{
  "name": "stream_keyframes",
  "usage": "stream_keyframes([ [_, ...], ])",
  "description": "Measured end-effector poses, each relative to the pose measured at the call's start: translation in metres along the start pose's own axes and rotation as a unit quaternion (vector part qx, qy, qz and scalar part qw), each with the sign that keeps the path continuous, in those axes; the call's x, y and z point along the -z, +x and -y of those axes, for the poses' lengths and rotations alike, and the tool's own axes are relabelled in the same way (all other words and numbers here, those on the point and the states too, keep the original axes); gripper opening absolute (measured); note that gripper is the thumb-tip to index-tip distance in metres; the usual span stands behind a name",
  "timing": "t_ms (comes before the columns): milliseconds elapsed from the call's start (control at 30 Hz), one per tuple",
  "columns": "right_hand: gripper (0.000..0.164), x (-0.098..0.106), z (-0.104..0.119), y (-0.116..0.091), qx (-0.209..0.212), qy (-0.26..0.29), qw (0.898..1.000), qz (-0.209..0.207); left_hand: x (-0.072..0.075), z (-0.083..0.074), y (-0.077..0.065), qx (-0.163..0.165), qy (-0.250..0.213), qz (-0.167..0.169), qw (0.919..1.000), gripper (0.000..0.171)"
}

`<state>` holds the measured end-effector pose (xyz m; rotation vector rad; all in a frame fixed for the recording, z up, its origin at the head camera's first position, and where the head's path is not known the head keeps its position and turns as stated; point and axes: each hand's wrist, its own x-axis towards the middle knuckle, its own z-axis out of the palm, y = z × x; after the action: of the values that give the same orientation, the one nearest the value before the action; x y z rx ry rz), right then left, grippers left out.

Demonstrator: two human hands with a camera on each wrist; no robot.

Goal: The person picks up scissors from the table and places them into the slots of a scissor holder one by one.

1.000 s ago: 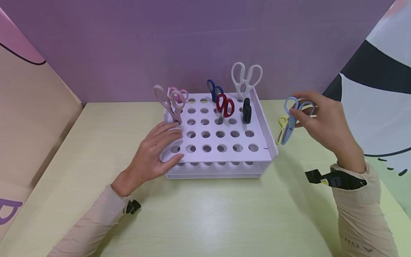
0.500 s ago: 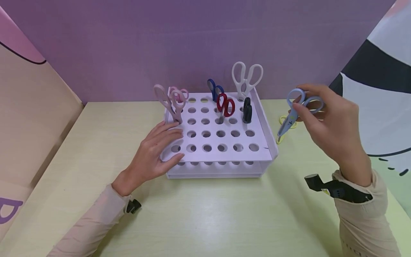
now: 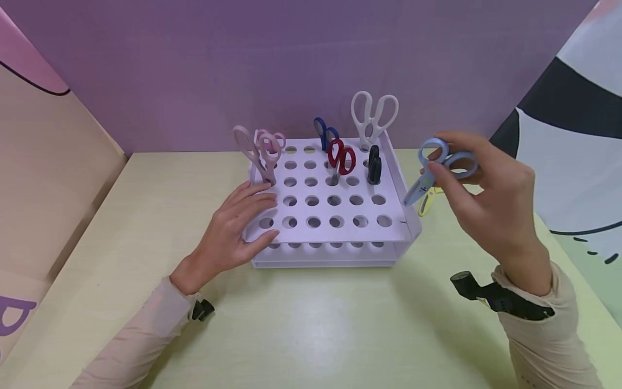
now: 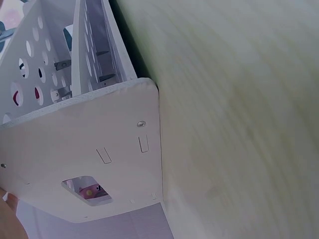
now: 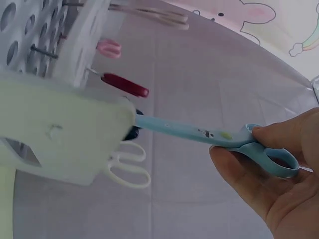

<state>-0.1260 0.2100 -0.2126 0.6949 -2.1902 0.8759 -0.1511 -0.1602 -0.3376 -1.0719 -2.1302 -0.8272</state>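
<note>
My right hand pinches a pair of light blue scissors by the handle loops, in the air beside the rack's right wall. The blades slant down and left, closed together; in the right wrist view the light blue scissors reach toward the rack's edge. My left hand rests on the left edge of the white rack, which has rows of round holes. Behind the right hand, yellow scissors lie on the table, partly hidden.
Standing in the rack are mauve scissors, pink scissors, dark blue scissors, red scissors, black-handled scissors and tall white scissors. A purple wall rises behind the table.
My right hand has lifted the light blue scissors away from the yellow ones and brought them left toward the rack, tilting the blades leftward. The left hand has stayed in place.
</note>
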Motion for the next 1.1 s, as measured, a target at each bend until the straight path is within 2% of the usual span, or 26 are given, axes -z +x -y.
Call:
stream_keyframes([
  [167, 0.048, -0.013, -0.001, -0.004, 0.001, 0.008, 0.999, 0.046, 0.0, 0.0, 0.0, 0.003, -0.001, 0.002, 1.0, 0.054],
  [333, 0.049, -0.024, -0.003, -0.008, -0.018, -0.001, 0.993, 0.113, 0.0, 0.0, -0.001, 0.002, -0.004, 0.002, 1.0, 0.054],
  [533, 0.039, -0.033, -0.011, -0.01, -0.039, -0.005, 0.979, 0.2, 0.0, 0.0, 0.0, 0.003, -0.005, 0.001, 1.0, 0.052],
  [733, 0.03, -0.042, -0.019, -0.011, -0.055, -0.014, 0.959, 0.278, 0.0, 0.0, -0.001, 0.005, -0.003, 0.002, 1.0, 0.052],
  [833, 0.026, -0.044, -0.019, -0.011, -0.062, -0.012, 0.953, 0.297, 0.0, 0.0, -0.002, 0.005, -0.005, 0.002, 1.0, 0.051],
  [1100, 0.026, -0.044, -0.016, -0.011, -0.05, -0.008, 0.951, 0.305, -0.001, 0.001, -0.002, 0.01, -0.009, 0.002, 0.9999, 0.051],
])
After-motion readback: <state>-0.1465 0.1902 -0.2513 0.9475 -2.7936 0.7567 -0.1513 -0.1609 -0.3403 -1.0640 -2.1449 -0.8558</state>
